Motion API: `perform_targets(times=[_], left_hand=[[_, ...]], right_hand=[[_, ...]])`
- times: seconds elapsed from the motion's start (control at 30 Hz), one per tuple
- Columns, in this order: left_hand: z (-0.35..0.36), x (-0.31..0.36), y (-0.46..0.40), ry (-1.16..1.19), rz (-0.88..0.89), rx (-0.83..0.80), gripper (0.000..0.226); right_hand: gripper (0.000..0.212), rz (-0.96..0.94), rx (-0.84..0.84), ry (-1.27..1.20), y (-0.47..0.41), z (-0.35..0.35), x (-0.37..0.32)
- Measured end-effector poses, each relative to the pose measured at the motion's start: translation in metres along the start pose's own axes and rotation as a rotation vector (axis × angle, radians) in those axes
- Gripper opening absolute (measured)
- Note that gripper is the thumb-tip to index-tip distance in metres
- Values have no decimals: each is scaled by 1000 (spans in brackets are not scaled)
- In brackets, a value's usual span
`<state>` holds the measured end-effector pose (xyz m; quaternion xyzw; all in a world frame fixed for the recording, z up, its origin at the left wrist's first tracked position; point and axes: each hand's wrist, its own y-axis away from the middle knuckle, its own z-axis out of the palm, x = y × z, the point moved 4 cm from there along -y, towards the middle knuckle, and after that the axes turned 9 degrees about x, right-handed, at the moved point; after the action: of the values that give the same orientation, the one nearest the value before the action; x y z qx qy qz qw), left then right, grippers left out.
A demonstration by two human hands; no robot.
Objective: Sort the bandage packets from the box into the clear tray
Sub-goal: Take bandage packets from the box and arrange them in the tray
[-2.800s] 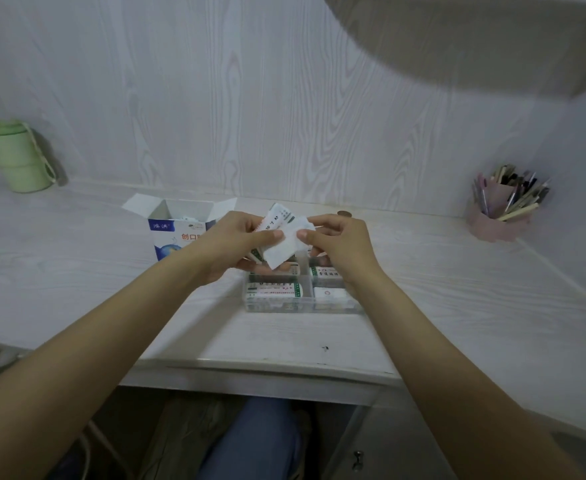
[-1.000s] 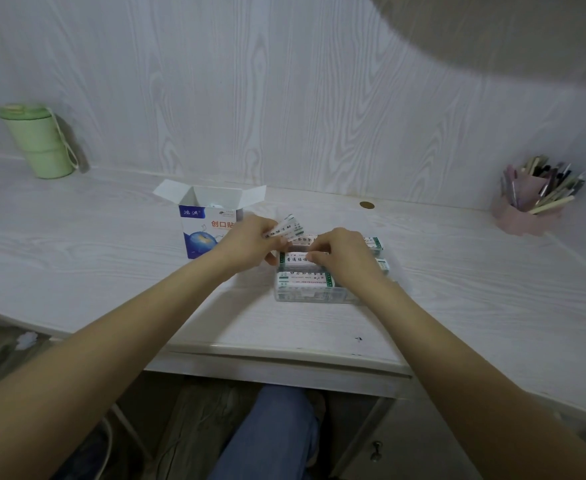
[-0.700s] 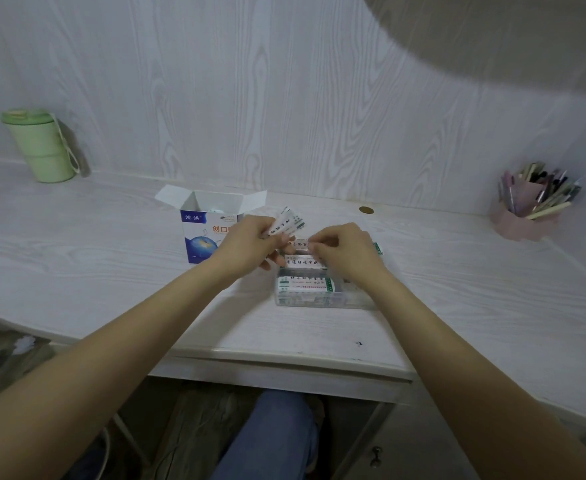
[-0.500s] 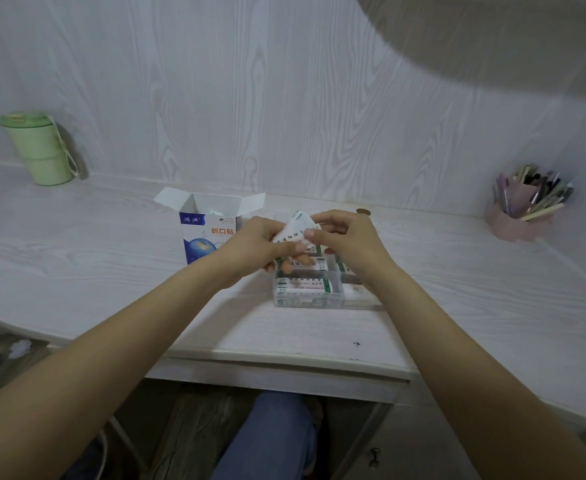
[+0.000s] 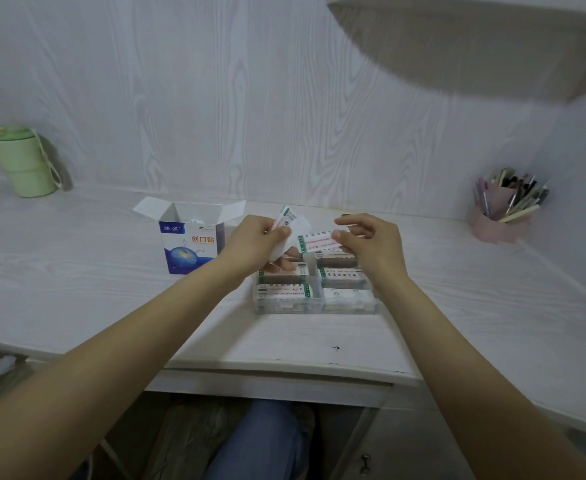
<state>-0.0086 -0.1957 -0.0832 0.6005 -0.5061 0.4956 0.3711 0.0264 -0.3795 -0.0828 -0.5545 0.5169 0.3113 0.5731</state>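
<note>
Directly beneath the two grips, the clear tray [image 5: 314, 304] is seen resting on the surface [image 5: 77, 271], with bandage packets already laid in its visible compartments: one in the near-left cell [image 5: 282, 292], one in the near-right cell [image 5: 348, 296], and further packets in the cells behind, partly hidden by the fingers. A small fan of packets [image 5: 289, 221] is pinched in the left hand [image 5: 257, 245], thumb on top and fingers curled underneath. Just to the right of that grip, a single packet [image 5: 319, 242] is pinched at its right end by the right hand [image 5: 371, 244] and held above the rear of the tray, not yet set down. Left of the left grip, close beside it, the box [image 5: 191, 245] stands upright with its flaps open; something pale shows inside, but whether more packets remain there cannot be told. The task is judged to be well advanced but unfinished: several cells are stocked, while the single packet, the fan in the left hand, and whatever is left in the box are still to be placed.
</note>
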Motion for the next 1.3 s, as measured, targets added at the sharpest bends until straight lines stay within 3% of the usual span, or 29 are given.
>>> perform_targets(times=[0.07,0.3,0.57,0.87,0.93,1.07,1.17,1.3], left_hand=[[3,0,-4,-2,-2,30,26],[17,4,-10,-31,-16,56,25],[27,5,-14,-62,-13,51,24],[34,12,-16,-85,-3,32,27],[34,12,-16,-72,-8,18,26],[39,14,-11,-59,11,-34,20],[46,18,-7,-40,31,-89,9],[45,15,-7,-71,26,-89,21]], right_hand=[[11,53,60,-21,-6,-11,11],[11,104,-7,216,-15,-25,42],[7,-72,-154,568,-16,-14,37],[6,-112,-243,762,-16,-8,34],[2,-118,-196,637,-17,-8,29],[8,82,-209,25,-12,-10,13],[12,128,-228,-105,-11,-11,8],[4,253,-203,-243,-13,-14,12]])
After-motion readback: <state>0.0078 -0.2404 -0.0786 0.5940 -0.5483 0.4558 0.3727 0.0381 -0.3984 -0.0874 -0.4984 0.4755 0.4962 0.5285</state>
